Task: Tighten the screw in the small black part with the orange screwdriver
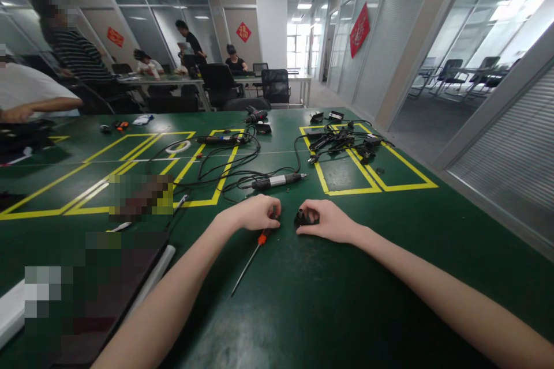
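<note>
My right hand pinches a small black part with a short round tube on top, close above the green table. To its left, my left hand is curled, thumb and fingers bent toward each other. Something dark shows between those fingers, too small to make out. Directly below them is a screwdriver with a red and black handle, its shaft slanting down to the left. The upper end of its handle is partly hidden by the left fingers. A gap separates the two hands.
Beyond my hands lies a grey and black electric screwdriver with a cable. Tangled black cables and parts fill the right yellow-taped area. Another corded tool and a power drill lie farther back. A person's arm is at left.
</note>
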Demonstrator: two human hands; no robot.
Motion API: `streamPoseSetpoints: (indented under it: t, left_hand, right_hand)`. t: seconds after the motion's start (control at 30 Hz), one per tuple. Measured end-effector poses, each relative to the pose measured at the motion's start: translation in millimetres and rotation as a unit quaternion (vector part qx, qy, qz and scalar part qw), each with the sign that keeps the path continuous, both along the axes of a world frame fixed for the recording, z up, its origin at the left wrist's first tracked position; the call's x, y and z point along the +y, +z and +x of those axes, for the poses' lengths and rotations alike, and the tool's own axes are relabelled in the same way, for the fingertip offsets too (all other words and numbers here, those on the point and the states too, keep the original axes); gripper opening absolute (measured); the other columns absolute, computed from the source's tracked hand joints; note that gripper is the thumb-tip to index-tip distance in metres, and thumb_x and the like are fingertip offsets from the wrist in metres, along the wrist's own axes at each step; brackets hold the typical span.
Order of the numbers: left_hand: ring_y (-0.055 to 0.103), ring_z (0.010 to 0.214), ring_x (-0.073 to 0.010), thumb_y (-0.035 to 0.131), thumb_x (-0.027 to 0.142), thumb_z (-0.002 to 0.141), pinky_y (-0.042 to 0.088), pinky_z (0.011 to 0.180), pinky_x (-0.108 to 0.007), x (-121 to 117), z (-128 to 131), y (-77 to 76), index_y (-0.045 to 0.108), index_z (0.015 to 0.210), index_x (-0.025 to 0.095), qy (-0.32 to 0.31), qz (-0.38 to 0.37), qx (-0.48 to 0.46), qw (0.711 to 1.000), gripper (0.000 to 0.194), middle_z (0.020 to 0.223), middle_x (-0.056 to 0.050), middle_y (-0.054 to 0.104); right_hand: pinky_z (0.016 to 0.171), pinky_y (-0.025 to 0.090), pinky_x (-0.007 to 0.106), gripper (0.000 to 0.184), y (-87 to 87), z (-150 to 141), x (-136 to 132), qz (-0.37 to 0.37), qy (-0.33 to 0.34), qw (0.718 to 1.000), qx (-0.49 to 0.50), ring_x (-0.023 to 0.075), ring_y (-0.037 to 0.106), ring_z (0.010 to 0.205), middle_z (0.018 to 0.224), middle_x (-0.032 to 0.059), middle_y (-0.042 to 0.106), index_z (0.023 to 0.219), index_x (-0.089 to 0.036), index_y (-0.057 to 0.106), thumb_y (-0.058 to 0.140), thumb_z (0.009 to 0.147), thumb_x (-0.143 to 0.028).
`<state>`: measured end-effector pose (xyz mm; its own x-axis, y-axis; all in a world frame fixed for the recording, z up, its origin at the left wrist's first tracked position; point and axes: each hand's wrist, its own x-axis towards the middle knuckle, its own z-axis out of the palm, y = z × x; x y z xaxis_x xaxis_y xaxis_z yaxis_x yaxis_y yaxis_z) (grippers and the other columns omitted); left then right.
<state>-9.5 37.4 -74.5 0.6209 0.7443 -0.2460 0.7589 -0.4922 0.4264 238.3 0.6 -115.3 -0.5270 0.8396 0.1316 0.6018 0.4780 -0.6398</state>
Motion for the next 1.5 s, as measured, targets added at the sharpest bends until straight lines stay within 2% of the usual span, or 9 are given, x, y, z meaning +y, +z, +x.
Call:
streamPoseSetpoints:
  t: [0.07,0.2,0.33,0.47,0.57,0.77,0.97,1.3,1.5]
  left_hand:
    - [0.064,0.066,-0.0172,0.073,0.035,0.076,0.042,0.057,-0.024,1,-2,3.3,0.072,0.095,0.018,0.003,-0.014,-0.009,1.0,0.025,0.076,-0.001,0.071]
    - [0.066,0.068,-0.0166,0.071,0.04,0.079,0.046,0.06,-0.023,2,-16,26.8,0.073,0.101,0.018,0.021,-0.032,-0.043,0.998,0.031,0.08,-0.002,0.072]
    - [0.069,0.07,-0.0184,0.074,0.046,0.081,0.05,0.061,-0.024,-5,-35,60.4,0.072,0.111,0.018,0.069,-0.062,-0.185,0.978,0.042,0.08,-0.004,0.075]
    - [0.069,0.076,-0.0171,0.078,0.042,0.081,0.053,0.065,-0.024,-20,-43,88.0,0.074,0.116,0.021,0.105,0.056,-0.318,0.941,0.042,0.088,-0.004,0.074]
    - [0.068,0.08,-0.0153,0.078,0.036,0.083,0.056,0.073,-0.025,-32,-33,109.2,0.075,0.116,0.022,0.078,0.121,-0.374,0.916,0.036,0.099,-0.003,0.071]
    - [0.066,0.076,-0.0123,0.076,0.03,0.085,0.055,0.069,-0.022,-40,9,149.6,0.076,0.112,0.02,-0.051,0.204,-0.297,0.931,0.029,0.103,-0.004,0.069]
    - [0.067,0.087,-0.0148,0.075,0.031,0.086,0.058,0.072,-0.023,-15,11,132.7,0.07,0.107,0.017,-0.147,0.162,-0.26,0.94,0.025,0.107,-0.006,0.068]
    - [0.065,0.084,-0.0143,0.074,0.032,0.085,0.057,0.074,-0.026,11,-13,91.2,0.063,0.096,0.016,-0.082,0.108,-0.273,0.953,0.023,0.097,-0.003,0.065]
    - [0.065,0.086,-0.0148,0.075,0.033,0.085,0.057,0.075,-0.025,7,-11,104.2,0.064,0.094,0.016,-0.105,0.121,-0.253,0.954,0.023,0.099,-0.004,0.065]
  right_hand:
    - [0.062,0.038,0.027,0.044,-4.6,-4,-4,0.021,-0.029,0.999,0.002,0.0149,0.053,0.066,0.076,-0.0017,0.061,0.096,-0.018,0.066,0.089,0.073,-0.047]
    - [0.071,0.047,0.029,0.054,-4.4,-2,-5,-0.014,0.046,0.996,0.077,0.0164,0.06,0.077,0.104,0.0048,0.067,0.122,-0.019,0.063,0.085,0.076,-0.036]
    - [0.075,0.051,0.03,0.037,-6.4,2,-1,-0.09,0.066,0.985,0.129,0.0167,0.063,0.078,0.093,0.0028,0.069,0.118,-0.018,0.068,0.076,0.084,-0.028]
    - [0.072,0.049,0.03,0.033,-13.5,0,0,-0.098,0.038,0.984,0.144,0.0165,0.061,0.075,0.085,0.0013,0.068,0.11,-0.017,0.07,0.078,0.082,-0.032]
    - [0.072,0.049,0.029,0.033,-15.7,-1,-1,-0.1,0.036,0.984,0.146,0.0167,0.061,0.074,0.084,0.0014,0.067,0.11,-0.016,0.07,0.079,0.082,-0.032]
    - [0.071,0.048,0.03,0.038,-16.1,1,-1,-0.094,0.03,0.986,0.131,0.0176,0.061,0.075,0.082,0.0006,0.066,0.113,-0.016,0.07,0.079,0.081,-0.034]
    - [0.072,0.049,0.031,0.034,-16.7,1,-2,-0.08,0.027,0.988,0.13,0.0185,0.062,0.076,0.085,0.0019,0.067,0.112,-0.017,0.07,0.077,0.083,-0.034]
    - [0.074,0.05,0.03,0.03,-12.3,1,-3,-0.099,0.048,0.984,0.14,0.0175,0.061,0.078,0.094,0.0031,0.069,0.111,-0.018,0.07,0.077,0.084,-0.03]
    - [0.073,0.05,0.03,0.03,-12.9,0,-3,-0.091,0.044,0.985,0.14,0.0168,0.061,0.077,0.092,0.0027,0.068,0.111,-0.018,0.07,0.077,0.084,-0.029]
